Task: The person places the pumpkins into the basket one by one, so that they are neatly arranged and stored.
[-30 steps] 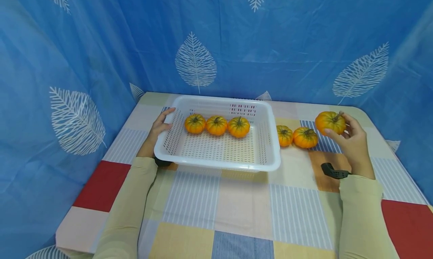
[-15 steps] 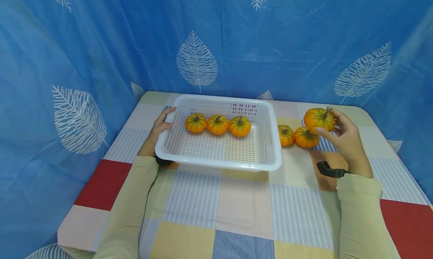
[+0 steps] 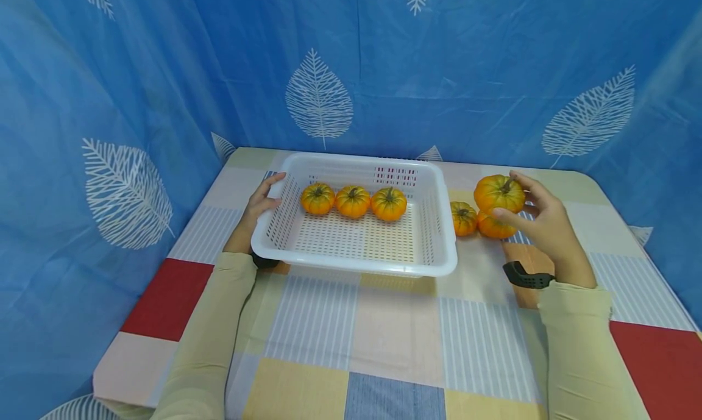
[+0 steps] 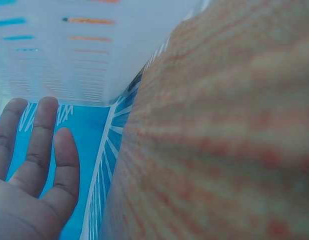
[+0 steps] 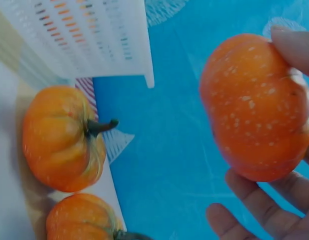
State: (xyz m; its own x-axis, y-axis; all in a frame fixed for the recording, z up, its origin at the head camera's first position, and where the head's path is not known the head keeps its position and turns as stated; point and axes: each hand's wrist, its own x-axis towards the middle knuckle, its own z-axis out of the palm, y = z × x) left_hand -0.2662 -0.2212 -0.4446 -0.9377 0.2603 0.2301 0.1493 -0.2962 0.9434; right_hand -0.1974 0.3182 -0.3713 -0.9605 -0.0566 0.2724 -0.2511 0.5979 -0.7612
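My right hand (image 3: 548, 222) holds a small orange-green pumpkin (image 3: 496, 191) above the table, thumb on the near side and fingers behind it. In the right wrist view, the pale-speckled underside of this pumpkin (image 5: 257, 110) faces the camera. Two more pumpkins rest on the table right of the white basket (image 3: 351, 266): one pumpkin (image 3: 463, 220) beside its wall, and another pumpkin (image 3: 493, 228) partly covered by the held one. At the basket's left rim is my left hand (image 3: 259, 206), its thumb and index fingertips overlapping the rim. The left wrist view shows extended fingers (image 4: 42, 135) near the perforated wall.
Three pumpkins stand in a row inside the basket, the middle pumpkin (image 3: 352, 202) between two others. A patchwork tablecloth (image 3: 395, 341) covers the table. Behind and to the left hangs a blue curtain (image 3: 417, 91) with white leaf prints.
My right hand has carried its pumpkin left, from beside the two table pumpkins to over the right one, closer to the basket. My left hand and the basket stay in place.
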